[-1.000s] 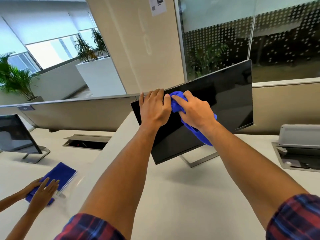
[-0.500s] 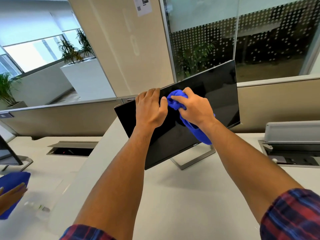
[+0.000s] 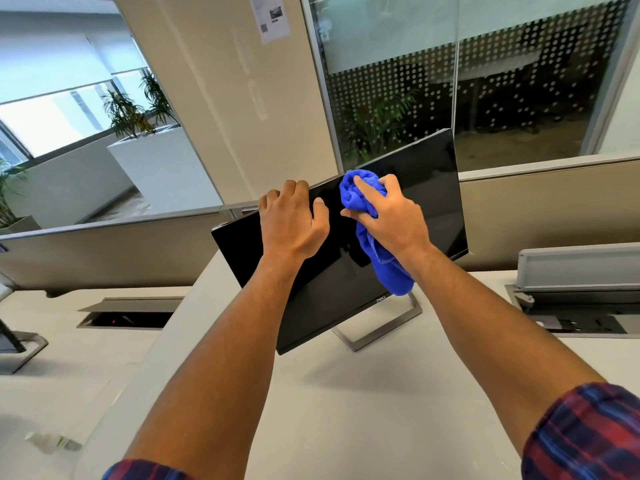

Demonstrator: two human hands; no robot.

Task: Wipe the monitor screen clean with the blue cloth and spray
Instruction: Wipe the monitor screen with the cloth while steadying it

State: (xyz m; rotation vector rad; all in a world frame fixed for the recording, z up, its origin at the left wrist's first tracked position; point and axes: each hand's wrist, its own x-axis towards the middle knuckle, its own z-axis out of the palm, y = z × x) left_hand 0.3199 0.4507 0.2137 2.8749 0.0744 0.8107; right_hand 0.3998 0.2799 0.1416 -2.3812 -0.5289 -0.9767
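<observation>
A black Dell monitor (image 3: 429, 202) stands tilted on a silver stand (image 3: 377, 327) on the white desk. My left hand (image 3: 291, 223) grips its top edge, fingers curled over the back. My right hand (image 3: 391, 216) presses a bunched blue cloth (image 3: 360, 192) against the screen near the top edge; the cloth's tail hangs down under my wrist. A clear spray bottle (image 3: 52, 441) lies blurred at the lower left on the neighbouring desk.
An open cable box with a raised grey lid (image 3: 578, 268) sits at the right. A second cable hatch (image 3: 128, 317) and another monitor's stand (image 3: 17, 344) are on the left desk. A beige partition (image 3: 104, 251) runs behind the desks.
My right hand has slid the cloth rightward along the monitor's top edge, away from my left hand. My view has swung right, so the other person's hands and blue cloth are out of sight.
</observation>
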